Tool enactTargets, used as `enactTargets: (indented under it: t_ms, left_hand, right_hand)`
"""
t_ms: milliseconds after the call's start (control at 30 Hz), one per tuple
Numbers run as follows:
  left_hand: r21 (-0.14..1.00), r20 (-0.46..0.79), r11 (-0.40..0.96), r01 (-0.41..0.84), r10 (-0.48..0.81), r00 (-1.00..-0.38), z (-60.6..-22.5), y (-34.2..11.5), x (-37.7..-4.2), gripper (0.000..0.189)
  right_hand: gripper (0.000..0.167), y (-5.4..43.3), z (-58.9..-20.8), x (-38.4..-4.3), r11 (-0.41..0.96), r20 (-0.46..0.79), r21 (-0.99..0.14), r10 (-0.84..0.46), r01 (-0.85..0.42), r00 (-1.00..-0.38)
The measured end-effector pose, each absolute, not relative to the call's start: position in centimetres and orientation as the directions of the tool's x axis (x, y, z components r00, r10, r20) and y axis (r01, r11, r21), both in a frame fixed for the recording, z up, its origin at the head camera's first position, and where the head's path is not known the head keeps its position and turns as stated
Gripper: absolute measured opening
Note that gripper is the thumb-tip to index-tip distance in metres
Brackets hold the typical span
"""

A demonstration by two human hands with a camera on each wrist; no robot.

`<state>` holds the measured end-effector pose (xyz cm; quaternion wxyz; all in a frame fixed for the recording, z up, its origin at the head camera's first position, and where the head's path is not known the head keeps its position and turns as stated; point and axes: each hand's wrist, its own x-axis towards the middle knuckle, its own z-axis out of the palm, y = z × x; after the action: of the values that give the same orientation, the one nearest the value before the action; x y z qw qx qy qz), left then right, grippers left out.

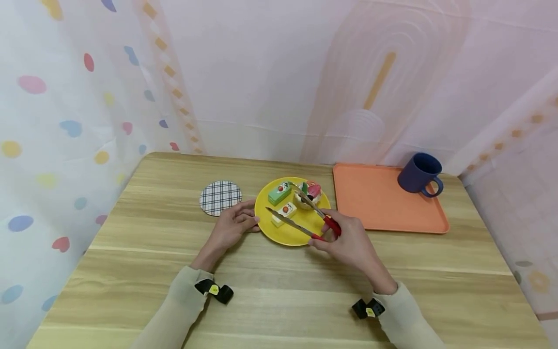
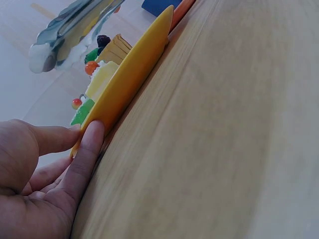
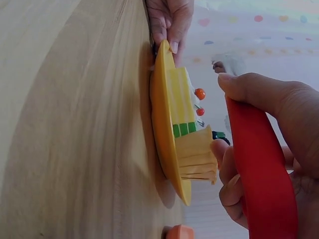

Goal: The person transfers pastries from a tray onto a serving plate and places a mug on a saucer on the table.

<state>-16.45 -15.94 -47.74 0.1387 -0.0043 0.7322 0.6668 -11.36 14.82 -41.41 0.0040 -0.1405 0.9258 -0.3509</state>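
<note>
My left hand (image 1: 235,224) pinches the left rim of a yellow plate (image 1: 287,238) between thumb and fingers. On the plate sit a green toy cake slice (image 1: 278,195), a pale yellow toy cake slice (image 1: 289,209) and a toy fruit tart (image 3: 197,155) in a fluted cup. My right hand (image 1: 350,240) grips tongs (image 3: 259,164) by their red handles, over the plate's right side. The tongs' metal arms are spread apart above the food, one near the tart and green slice, the other near the yellow slice. Nothing shows between their tips.
An orange tray (image 1: 379,208) lies to the right of the plate, with a dark blue mug (image 1: 416,174) at its back right corner. A round checked coaster (image 1: 220,196) is left of the plate. Patterned cloth hangs behind the wooden table (image 1: 279,300).
</note>
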Motion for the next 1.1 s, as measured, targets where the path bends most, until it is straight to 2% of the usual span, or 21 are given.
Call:
enactTargets:
  t_ms: [200,1100]
  left_hand:
    - [0.974,-0.217,0.112,-0.199,0.176,-0.96,-47.8,-15.7,-16.3,0.054]
    - [0.971,-0.219,0.133,-0.198,0.166,-0.962,-47.7,-15.7,-16.4,0.054]
  right_hand:
    - [0.068,15.3,-41.3,-11.4,0.704,0.139,-0.653,-0.248,-0.277,-0.959]
    - [0.065,19.1,-40.2,-11.7,0.721,0.15,-0.67,-0.101,-0.177,-0.983]
